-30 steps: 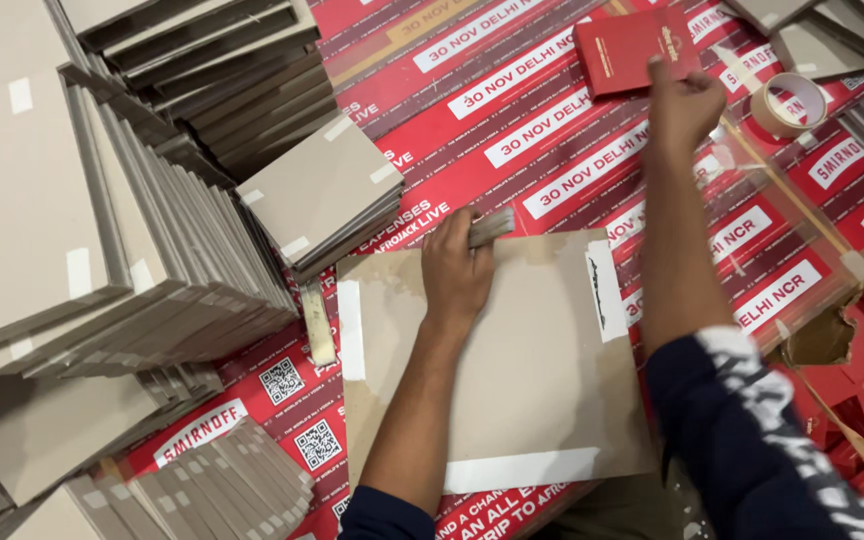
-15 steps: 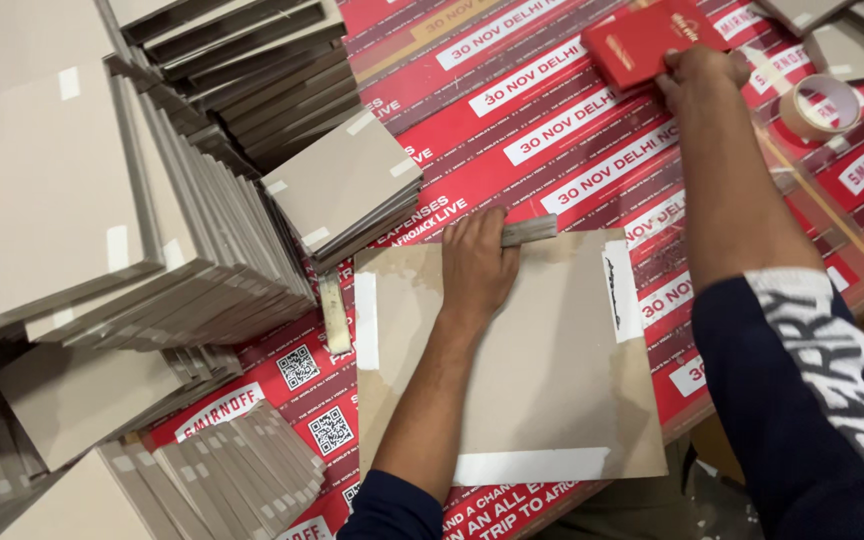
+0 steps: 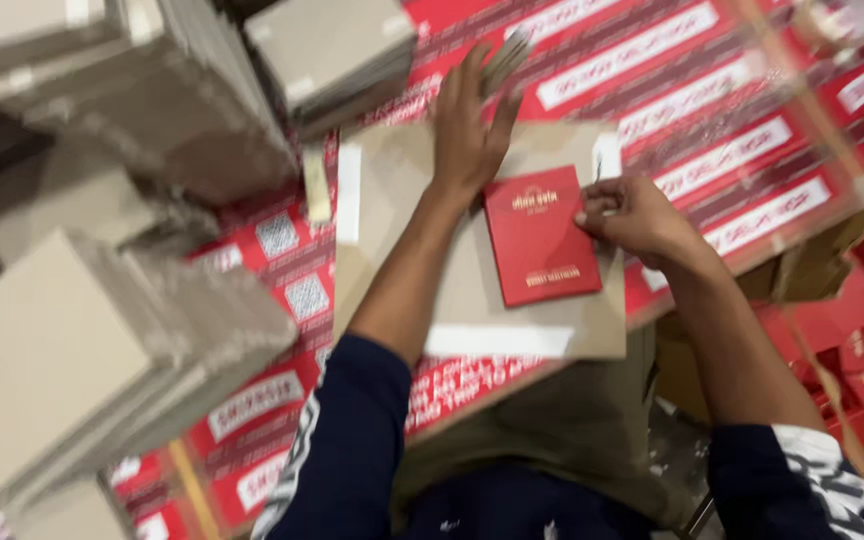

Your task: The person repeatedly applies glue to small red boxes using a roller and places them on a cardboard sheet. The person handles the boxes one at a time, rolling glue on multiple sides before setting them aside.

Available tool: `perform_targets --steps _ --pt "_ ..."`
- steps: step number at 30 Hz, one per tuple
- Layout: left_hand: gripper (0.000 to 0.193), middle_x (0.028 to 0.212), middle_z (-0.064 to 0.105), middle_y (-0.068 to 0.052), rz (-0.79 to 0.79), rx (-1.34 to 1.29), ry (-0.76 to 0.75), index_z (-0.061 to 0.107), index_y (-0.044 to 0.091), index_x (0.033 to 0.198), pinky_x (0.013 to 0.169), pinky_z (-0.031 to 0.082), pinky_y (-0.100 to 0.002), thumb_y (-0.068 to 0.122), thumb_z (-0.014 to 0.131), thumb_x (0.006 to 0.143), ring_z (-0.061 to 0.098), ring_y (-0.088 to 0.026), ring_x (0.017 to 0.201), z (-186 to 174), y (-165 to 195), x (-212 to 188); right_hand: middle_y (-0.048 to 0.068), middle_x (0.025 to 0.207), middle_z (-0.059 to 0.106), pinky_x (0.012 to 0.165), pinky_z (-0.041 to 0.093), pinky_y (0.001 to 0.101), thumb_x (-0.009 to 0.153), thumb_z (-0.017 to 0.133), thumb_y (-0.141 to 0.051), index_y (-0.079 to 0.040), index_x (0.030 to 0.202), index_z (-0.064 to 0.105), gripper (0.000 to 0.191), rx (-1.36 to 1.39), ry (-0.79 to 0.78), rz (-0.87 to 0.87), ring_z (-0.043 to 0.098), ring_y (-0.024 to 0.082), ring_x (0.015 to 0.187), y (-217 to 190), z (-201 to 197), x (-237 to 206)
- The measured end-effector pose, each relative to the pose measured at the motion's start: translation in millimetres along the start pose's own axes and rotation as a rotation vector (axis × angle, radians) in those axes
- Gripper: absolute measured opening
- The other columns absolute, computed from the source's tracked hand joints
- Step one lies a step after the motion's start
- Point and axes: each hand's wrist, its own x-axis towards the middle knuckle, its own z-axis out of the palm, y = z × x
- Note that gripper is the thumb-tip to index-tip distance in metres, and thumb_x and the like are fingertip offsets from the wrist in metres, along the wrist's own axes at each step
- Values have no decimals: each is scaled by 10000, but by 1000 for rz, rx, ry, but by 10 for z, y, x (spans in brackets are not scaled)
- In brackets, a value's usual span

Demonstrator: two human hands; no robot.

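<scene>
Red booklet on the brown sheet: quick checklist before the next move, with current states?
1. Red booklet lies flat on the brown sheet: ok.
2. Right hand has hold of the booklet's right edge: ok, fingers at the edge.
3. Left hand pins the sheet near its top edge: ok, palm flat on it.
4. Booklet square to the sheet: not ok, it sits a little turned.
5. White strips at the sheet's edges free of the booklet: ok for the near strip; the others are too blurred to tell.
6. Grey card stacks off the sheet: ok, they stand to the left.
</scene>
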Motion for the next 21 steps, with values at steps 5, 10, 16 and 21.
perform_targets --steps 5,10,16,21 --pt "286 1072 618 -89 136 101 -39 572 107 1222 868 410 -502 283 665 1016 606 -321 1016 7 496 -173 60 977 714 579 565 252 824 839 -126 66 1355 514 651 263 -78 109 673 116 731 118 315 -212" --pt "217 1012 627 -99 245 10 -158 615 88 1191 850 436 -449 102 669 981 603 -311 991 -359 1098 -360 76 996 749 541 559 252 775 843 -95 64 1270 580 583 281 -77 -5 686 116 712 106 508 -431" --pt "184 896 583 -70 205 260 -296 741 135 1081 795 411 -425 73 705 912 572 -277 898 -1083 1188 -896 94 845 746 494 509 277 808 835 -123 27 1120 697 373 221 -25 75 644 141 602 357 24 -863" --pt "335 881 543 -61 173 319 -387 776 159 1160 781 400 -399 5 655 888 535 -260 882 -1076 1045 -1273 98 811 732 482 505 277 831 849 -122 29 997 708 266 179 35 59 655 136 598 364 114 -846"
